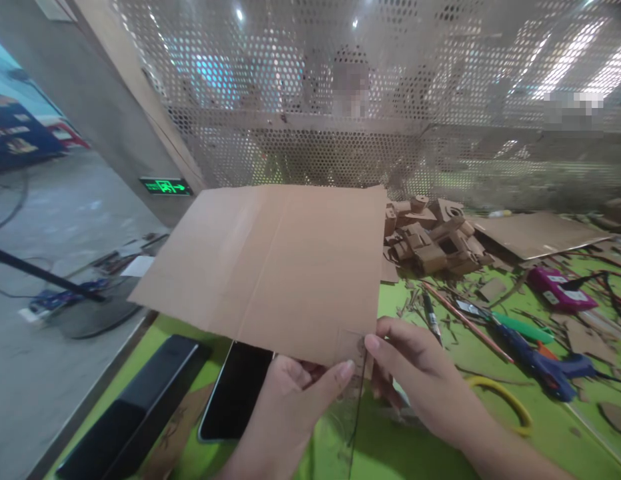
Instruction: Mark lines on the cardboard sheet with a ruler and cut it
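A large brown cardboard sheet [300, 267] is raised over the green table, a crease running across it. At its lower edge my left hand [303, 400] is closed, thumb on top of a clear plastic ruler [347, 400] and fingers underneath. My right hand [415, 373] pinches the sheet's lower right corner beside the ruler's upper end. Something small and shiny shows under the right fingers, too unclear to name. Below the sheet lie a black phone [235, 393] and a long dark case [135, 407].
Cardboard parts [435, 243] are piled at the back right, near a flat cardboard piece [535, 233]. Rightward lie a blue glue gun [540, 363], green knife [523, 327], purple box [560, 290], yellow tape ring [505, 400] and scraps. A perforated metal screen [300, 140] stands behind.
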Demonstrator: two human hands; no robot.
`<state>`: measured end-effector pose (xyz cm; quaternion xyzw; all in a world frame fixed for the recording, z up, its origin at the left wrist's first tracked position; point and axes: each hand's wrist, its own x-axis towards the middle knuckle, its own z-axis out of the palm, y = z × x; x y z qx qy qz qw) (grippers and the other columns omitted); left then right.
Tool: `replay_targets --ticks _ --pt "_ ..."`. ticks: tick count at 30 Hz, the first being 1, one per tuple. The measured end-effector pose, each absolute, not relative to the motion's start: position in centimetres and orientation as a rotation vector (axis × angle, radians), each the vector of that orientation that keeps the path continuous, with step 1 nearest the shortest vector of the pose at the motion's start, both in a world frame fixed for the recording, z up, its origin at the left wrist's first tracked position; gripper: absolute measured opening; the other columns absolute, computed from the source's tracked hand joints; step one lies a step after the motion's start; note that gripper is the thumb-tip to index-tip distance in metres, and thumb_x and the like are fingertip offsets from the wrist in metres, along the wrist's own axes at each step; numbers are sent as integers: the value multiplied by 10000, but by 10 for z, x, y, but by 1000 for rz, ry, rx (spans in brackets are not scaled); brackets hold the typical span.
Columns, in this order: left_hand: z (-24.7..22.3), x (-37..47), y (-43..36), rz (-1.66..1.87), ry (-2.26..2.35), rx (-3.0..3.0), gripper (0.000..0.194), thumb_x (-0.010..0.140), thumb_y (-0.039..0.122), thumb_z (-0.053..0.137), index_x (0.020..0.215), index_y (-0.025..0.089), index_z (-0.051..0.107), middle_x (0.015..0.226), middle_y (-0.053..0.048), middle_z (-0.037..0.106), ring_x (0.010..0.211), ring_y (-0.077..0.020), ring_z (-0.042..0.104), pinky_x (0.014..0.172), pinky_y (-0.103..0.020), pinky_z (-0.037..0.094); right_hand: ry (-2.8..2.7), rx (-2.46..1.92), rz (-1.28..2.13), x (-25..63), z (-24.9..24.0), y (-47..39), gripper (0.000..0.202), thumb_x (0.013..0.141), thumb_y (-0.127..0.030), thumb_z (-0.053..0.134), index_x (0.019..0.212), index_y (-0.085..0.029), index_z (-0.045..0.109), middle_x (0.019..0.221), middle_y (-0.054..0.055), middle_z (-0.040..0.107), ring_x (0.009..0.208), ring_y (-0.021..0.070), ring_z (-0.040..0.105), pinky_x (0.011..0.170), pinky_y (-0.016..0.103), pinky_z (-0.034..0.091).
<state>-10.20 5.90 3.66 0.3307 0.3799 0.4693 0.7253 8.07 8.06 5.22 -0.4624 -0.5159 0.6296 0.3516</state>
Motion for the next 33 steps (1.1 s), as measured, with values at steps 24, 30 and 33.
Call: replay_targets --ticks 24,30,33 --pt "44 -106 59 1145 1071 705 394 809 331 910 1110 171 714 894 -67 821 829 -201 776 819 -315 632 -1475 -1167 1448 86 57 79 471 1076 -508 526 717 -204 554 679 -30 491 589 112 490 530 256 393" --pt "43 -115 67 1191 1018 702 401 822 301 902 1151 199 697 1015 -65 816 947 -204 778 902 -319 613 -1463 -1185 1333 88 61 81 493 1052 -519 561 669 -209 535 619 -32 485 535 110 471 496 245 410" --pt "41 -118 70 1209 1032 701 348 818 294 909 1086 197 709 968 -48 814 893 -169 772 865 -269 607 -1465 -1190 1298 90 62 82 493 1046 -527 568 664 -217 540 594 -29 490 532 120 462 500 252 422"
